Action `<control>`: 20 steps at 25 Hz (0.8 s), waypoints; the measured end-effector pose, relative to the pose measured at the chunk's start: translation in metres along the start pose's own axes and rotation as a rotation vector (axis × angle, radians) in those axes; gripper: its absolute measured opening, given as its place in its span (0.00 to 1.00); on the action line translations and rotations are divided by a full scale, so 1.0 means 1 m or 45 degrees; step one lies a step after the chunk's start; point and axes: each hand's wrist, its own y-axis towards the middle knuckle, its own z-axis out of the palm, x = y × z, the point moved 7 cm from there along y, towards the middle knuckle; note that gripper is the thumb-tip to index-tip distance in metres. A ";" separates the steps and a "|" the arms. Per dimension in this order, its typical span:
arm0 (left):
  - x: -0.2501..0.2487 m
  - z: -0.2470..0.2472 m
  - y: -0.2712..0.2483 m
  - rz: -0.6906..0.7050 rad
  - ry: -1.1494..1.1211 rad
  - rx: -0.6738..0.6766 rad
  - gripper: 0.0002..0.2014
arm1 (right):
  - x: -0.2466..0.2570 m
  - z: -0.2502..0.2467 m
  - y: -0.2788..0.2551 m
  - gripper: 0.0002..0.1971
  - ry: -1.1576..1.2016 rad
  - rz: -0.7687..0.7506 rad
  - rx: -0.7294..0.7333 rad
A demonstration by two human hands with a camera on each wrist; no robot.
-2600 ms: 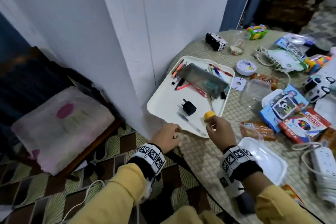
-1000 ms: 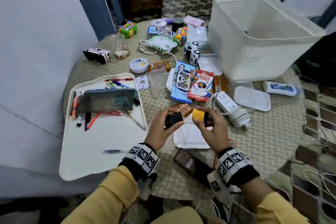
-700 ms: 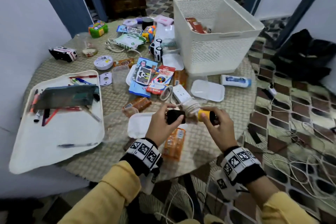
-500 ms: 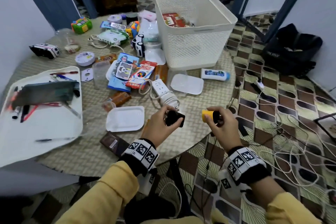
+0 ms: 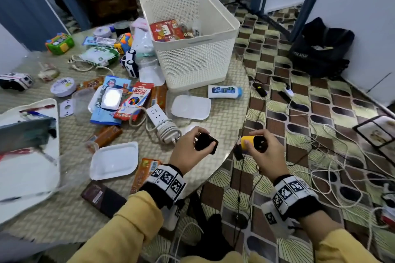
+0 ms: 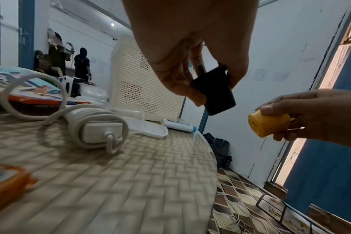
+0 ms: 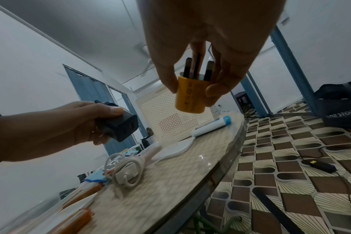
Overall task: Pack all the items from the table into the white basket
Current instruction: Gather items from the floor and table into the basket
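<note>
Round woven-topped table (image 5: 198,113) carries white basket (image 5: 192,49), power strip (image 5: 159,119).

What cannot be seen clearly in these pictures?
- White basket contents: head view, the near wall hides all but a red box.
- Yellow plug print: right wrist view, too blurred to read.
- White tray: head view, cut off by the left edge.

Open at the top: white basket (image 5: 193,57), only a red box (image 5: 166,30) low inside. Between near table edge and basket, in the way: coiled power strip (image 5: 163,123), white lid (image 5: 190,107), lying tube (image 5: 224,92). Left of basket, crowded with toy car (image 5: 130,63) and packets.
</note>
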 end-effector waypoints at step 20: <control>-0.039 0.024 0.171 0.173 -0.038 -0.137 0.15 | 0.030 -0.004 0.181 0.08 0.113 -0.267 0.043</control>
